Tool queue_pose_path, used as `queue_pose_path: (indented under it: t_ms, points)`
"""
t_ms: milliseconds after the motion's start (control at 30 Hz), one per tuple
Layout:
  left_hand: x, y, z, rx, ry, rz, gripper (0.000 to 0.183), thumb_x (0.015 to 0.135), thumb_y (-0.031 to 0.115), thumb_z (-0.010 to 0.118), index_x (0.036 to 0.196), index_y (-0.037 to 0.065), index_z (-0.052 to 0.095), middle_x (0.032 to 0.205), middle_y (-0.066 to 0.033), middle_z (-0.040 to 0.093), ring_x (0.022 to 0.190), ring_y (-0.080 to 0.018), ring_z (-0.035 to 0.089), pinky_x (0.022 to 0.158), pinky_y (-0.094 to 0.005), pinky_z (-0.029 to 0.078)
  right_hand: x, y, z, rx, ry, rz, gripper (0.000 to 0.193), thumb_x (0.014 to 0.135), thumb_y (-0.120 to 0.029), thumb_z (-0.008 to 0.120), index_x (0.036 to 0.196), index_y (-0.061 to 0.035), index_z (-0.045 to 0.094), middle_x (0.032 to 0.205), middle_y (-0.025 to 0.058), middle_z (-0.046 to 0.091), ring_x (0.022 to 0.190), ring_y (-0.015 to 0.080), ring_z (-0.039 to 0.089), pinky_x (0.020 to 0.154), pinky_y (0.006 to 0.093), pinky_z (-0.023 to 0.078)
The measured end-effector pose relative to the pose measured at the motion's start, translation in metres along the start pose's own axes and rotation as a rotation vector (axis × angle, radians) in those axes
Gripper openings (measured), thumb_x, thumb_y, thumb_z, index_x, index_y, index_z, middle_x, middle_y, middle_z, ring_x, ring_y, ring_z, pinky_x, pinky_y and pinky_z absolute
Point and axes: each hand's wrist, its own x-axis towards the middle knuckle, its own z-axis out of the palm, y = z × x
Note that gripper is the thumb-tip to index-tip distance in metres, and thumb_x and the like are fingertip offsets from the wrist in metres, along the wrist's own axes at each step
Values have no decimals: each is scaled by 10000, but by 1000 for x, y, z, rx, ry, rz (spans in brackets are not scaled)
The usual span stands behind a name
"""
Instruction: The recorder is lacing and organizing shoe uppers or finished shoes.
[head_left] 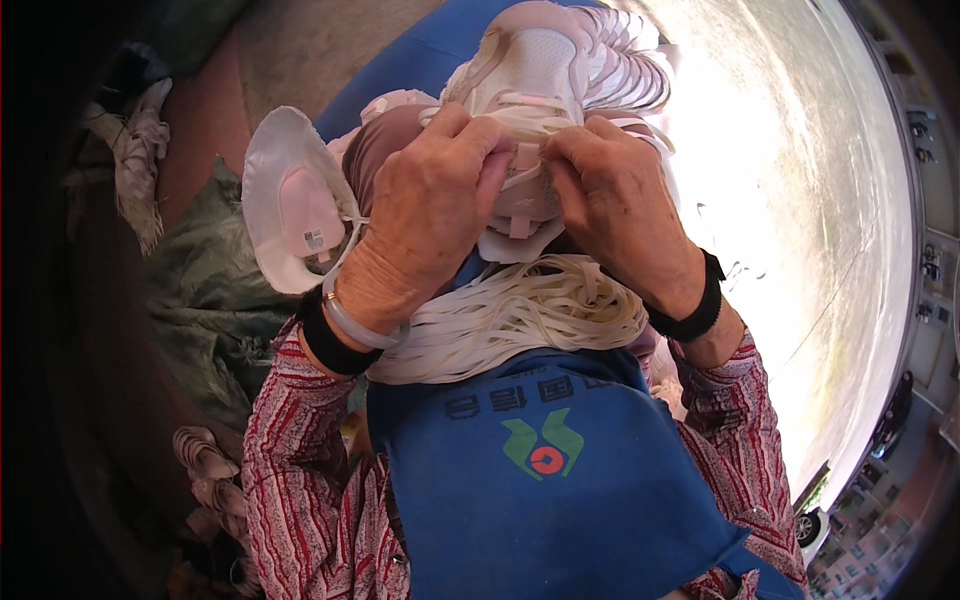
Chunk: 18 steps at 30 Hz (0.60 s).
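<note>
A pale pink and white shoe upper (525, 70) lies on my lap, its toe pointing away from me and its tongue toward me. My left hand (435, 195) is pinched closed at the left row of eyelets on a white shoelace (520, 180). Across from it, my right hand (622, 190) is closed on the lace at the right edge, fingertips partly hidden. A thick bundle of loose off-white shoelaces (540, 310) lies across my lap below both wrists. Beside my left wrist hangs another white shoe upper (310, 205) with a pink inner patch.
Several uppers (630, 75) are stacked behind the one in my hands. A blue apron (540, 480) covers my front. Green sacking (215, 290) lies at the left, with more uppers (140, 150) beyond it and others (212, 475) lower down. Bright sunlit ground (800, 200) stretches along the right.
</note>
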Motion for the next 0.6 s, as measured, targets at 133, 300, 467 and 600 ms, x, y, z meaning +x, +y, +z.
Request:
queue_pose_path:
  t_ms: [133, 300, 467, 600]
  points:
    - [0, -1, 0, -44, 6, -6, 65, 886, 130, 658, 915, 78, 632, 845, -108, 596, 701, -341, 653, 613, -417, 534, 1, -1, -1, 147, -14, 60, 59, 823, 17, 585, 854, 50, 623, 810, 224, 590, 762, 400, 610, 691, 451, 495]
    - [-1, -1, 3, -13, 6, -34, 77, 875, 126, 665, 930, 77, 643, 858, -103, 598, 719, -333, 656, 616, -414, 533, 0, 3, 4, 67, 5, -34, 90, 859, 13, 618, 946, 5, 638, 793, 148, 584, 691, 305, 604, 623, 377, 472]
    - [3, 3, 1, 14, -7, 0, 89, 872, 125, 667, 932, 65, 638, 876, -112, 596, 713, -341, 654, 612, -416, 537, -5, -5, 13, 28, 94, -23, 176, 861, 38, 607, 1018, -38, 582, 835, 153, 597, 739, 337, 631, 634, 396, 505]
    - [7, 5, -2, 60, -57, 30, 95, 886, 131, 652, 922, 49, 619, 901, -123, 588, 709, -356, 658, 604, -429, 543, -4, 0, 12, 55, 53, -30, 341, 748, 24, 652, 1068, -33, 550, 950, 182, 605, 784, 407, 645, 656, 459, 530]
